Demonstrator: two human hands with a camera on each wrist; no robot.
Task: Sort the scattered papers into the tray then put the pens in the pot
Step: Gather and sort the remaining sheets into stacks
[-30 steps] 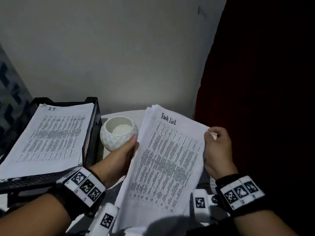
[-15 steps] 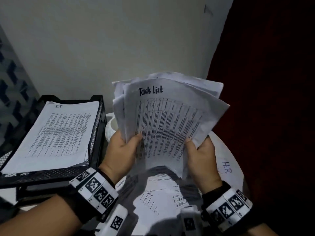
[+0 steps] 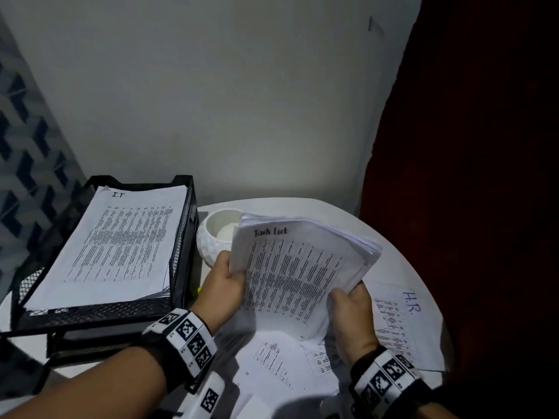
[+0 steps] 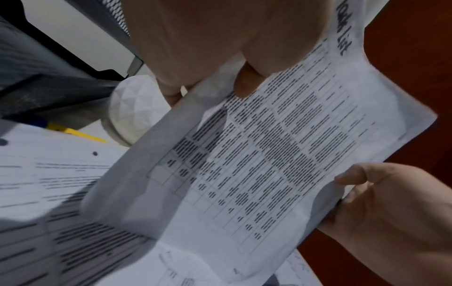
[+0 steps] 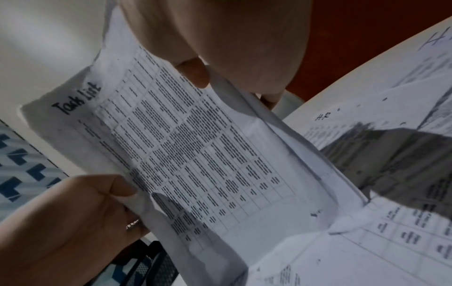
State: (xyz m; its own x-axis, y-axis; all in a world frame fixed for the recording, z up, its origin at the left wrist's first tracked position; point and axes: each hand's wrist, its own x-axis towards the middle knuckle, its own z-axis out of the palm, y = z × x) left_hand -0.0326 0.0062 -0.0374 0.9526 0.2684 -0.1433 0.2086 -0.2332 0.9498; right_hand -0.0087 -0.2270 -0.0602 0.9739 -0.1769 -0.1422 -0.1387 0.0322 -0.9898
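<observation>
Both hands hold a stack of printed papers headed "Task List" (image 3: 298,267) above the round white table (image 3: 393,246). My left hand (image 3: 225,278) grips its left edge, thumb on top, and my right hand (image 3: 351,306) pinches its lower right edge. The stack (image 4: 281,154) tilts, its bottom edge near the loose sheets. More sheets (image 3: 272,361) lie on the table under it, one marked "H.R." (image 3: 399,322). The black mesh tray (image 3: 181,246) at left holds a pile headed "I.T" (image 3: 118,246). A white faceted pot (image 3: 214,234) stands behind the stack. A yellow pen (image 4: 73,132) lies beside the pot.
A second tray tier (image 3: 90,334) sits under the top one. A dark red curtain (image 3: 469,176) hangs close on the right, and a pale wall (image 3: 227,101) rises behind the table. A blue patterned surface (image 3: 27,146) is at far left.
The Task List stack was raised upright in front of me and has come back down, tilting low over the table. Both hands kept hold, shifting toward its lower edges.
</observation>
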